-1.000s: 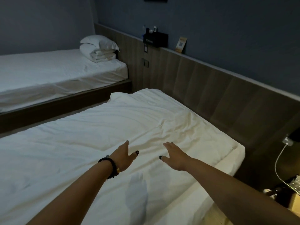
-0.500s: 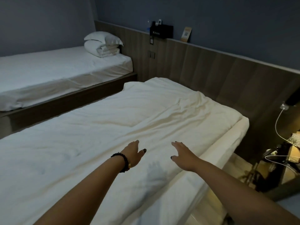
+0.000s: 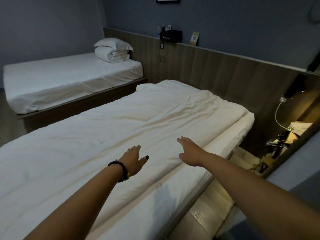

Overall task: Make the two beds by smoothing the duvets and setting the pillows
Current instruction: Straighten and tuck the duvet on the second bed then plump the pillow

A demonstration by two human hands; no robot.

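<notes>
1. Duvet point(image 3: 121, 135) on the near bed point(image 3: 242, 129): spread over the mattress, mostly flat, creased toward the headboard end. Likely soft, light and limp; best pressed with flat palms or gripped along the near edge.
2. Left hand point(image 3: 134, 159), beaded bracelet point(image 3: 119, 170) at the wrist: released, fingers straight, low over the duvet; contact not certain.
3. Right hand point(image 3: 189, 151): also released, fingers extended, close to the duvet's side edge; holding nothing.
4. Wrinkled patch point(image 3: 204, 103) farther up, probably next for smoothing.
5. Far bed point(image 3: 69, 80): bare sheet, folded duvet point(image 3: 112, 55) under a pillow point(image 3: 113, 43) at its head, not yet laid out.
</notes>
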